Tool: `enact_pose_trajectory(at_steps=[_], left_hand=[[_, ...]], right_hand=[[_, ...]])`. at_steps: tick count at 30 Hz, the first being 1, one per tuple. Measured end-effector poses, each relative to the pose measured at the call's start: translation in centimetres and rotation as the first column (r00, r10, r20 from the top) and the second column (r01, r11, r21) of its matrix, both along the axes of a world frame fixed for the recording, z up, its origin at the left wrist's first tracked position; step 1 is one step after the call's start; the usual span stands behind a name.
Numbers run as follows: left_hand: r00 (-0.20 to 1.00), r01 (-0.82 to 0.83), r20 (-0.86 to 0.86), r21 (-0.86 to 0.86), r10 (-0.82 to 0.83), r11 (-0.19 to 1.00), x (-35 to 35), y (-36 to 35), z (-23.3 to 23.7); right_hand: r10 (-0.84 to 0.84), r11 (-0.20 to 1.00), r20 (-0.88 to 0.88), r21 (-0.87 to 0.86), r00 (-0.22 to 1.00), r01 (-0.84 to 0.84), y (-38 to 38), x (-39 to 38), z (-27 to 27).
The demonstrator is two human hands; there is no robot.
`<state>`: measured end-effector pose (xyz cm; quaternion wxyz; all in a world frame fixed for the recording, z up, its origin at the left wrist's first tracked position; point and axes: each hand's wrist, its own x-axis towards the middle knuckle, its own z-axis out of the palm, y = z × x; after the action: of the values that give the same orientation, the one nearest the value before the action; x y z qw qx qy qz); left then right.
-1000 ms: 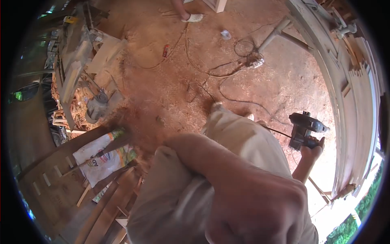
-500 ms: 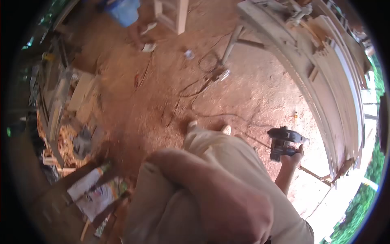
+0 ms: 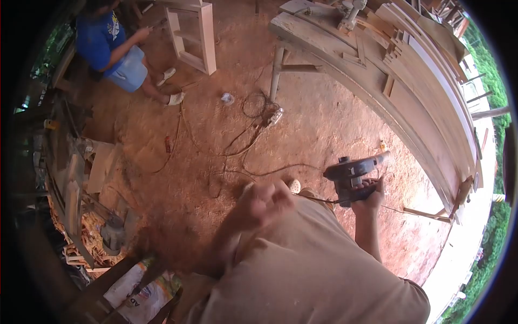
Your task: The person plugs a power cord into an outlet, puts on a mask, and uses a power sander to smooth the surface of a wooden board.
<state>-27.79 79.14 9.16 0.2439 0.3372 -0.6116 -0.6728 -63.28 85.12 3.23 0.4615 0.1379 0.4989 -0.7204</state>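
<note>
In my right hand (image 3: 371,195) is a dark handheld electric blower (image 3: 345,175), its fingers wrapped round the handle. The blower's nozzle points to the right, and a cord trails away from its left side. My left hand (image 3: 265,204) is raised in front of my torso, a little blurred, with the fingers curled in and nothing showing in them. It lies left of the blower, apart from it, overlapping my shoe in this view.
A long workbench (image 3: 324,67) curves along the right, bearing wooden boards (image 3: 426,92). A power cord (image 3: 280,171) winds over the dirt floor to a power strip (image 3: 275,116). At upper left a person (image 3: 110,46) sits near a wooden frame (image 3: 208,40). Scrap wood (image 3: 105,162) lies left.
My left hand has swung up and forward from low across my body. The blower in my right hand has shifted left and slightly up. The view has tilted, bringing the seated person into sight.
</note>
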Motion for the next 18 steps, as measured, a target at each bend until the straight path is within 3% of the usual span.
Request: enact_pose_trajectory(at_steps=[2, 4, 6, 7, 9, 11, 12, 13, 14, 15, 16, 17, 18], left_hand=[[0.924, -0.166, 0.317, -0.171, 0.213, 0.971, -1.2, -0.5, -4.1], [0.943, -0.215, 0.168, -0.349, 0.287, 0.912, -2.2, -0.5, -11.1], [0.982, -0.103, 0.122, -0.295, 0.144, 0.950, -4.2, -0.9, -10.3], [0.980, -0.118, 0.124, -0.281, 0.157, 0.953, -5.4, -1.2, -10.9], [0.906, 0.273, 0.372, -0.153, -0.200, 0.950, -6.8, -1.8, -13.0], [0.829, 0.354, 0.502, -0.132, -0.246, 0.926, -4.8, -2.7, -15.0], [0.796, 0.145, 0.604, -0.134, -0.035, 0.980, -2.2, -2.1, -14.7], [0.773, -0.066, 0.617, -0.160, 0.151, 0.985, 1.3, -2.3, -17.8], [0.717, -0.284, 0.571, -0.282, 0.399, 0.916, 5.5, -2.1, -20.6], [0.562, -0.383, 0.586, -0.441, 0.584, 0.812, 10.8, -1.9, -23.2], [0.490, -0.394, 0.590, -0.507, 0.642, 0.767, 17.6, -1.9, -26.9], [0.390, -0.346, 0.472, -0.721, 0.791, 0.601, 23.9, -1.3, -27.9], [0.155, -0.627, 0.620, -0.540, 0.769, 0.561, 29.9, -0.7, -29.8]], right_hand=[[0.039, 0.996, 0.092, -0.081, 0.995, -0.032, -0.6, 1.4, 0.5], [0.104, 0.992, 0.116, -0.086, 0.988, -0.094, -1.3, 2.4, 0.7], [0.119, 0.976, 0.093, -0.193, 0.988, -0.100, -1.7, 4.8, 2.2], [0.142, 0.963, 0.094, -0.242, 0.985, -0.116, -1.8, 4.4, 1.6], [0.160, 0.946, 0.164, -0.309, 0.974, -0.103, -2.3, 3.4, 2.3], [0.150, 0.914, 0.191, -0.402, 0.970, -0.062, -2.6, 1.7, 3.5], [0.126, 0.910, 0.153, -0.410, 0.980, -0.053, -2.5, 0.5, 4.2], [0.092, 0.914, 0.144, -0.404, 0.985, -0.027, -2.2, -0.8, 5.0], [0.048, 0.918, 0.071, -0.396, 0.996, -0.016, -1.7, -2.0, 5.5], [-0.020, 0.933, 0.027, -0.359, 0.999, 0.028, -1.2, -3.2, 6.0], [-0.085, 0.942, -0.020, -0.328, 0.996, 0.074, -0.8, -4.2, 6.5], [-0.098, 0.942, -0.026, -0.326, 0.995, 0.085, -0.3, -4.9, 6.9], [-0.182, 0.949, -0.080, -0.275, 0.980, 0.154, 0.3, -5.5, 7.4]])
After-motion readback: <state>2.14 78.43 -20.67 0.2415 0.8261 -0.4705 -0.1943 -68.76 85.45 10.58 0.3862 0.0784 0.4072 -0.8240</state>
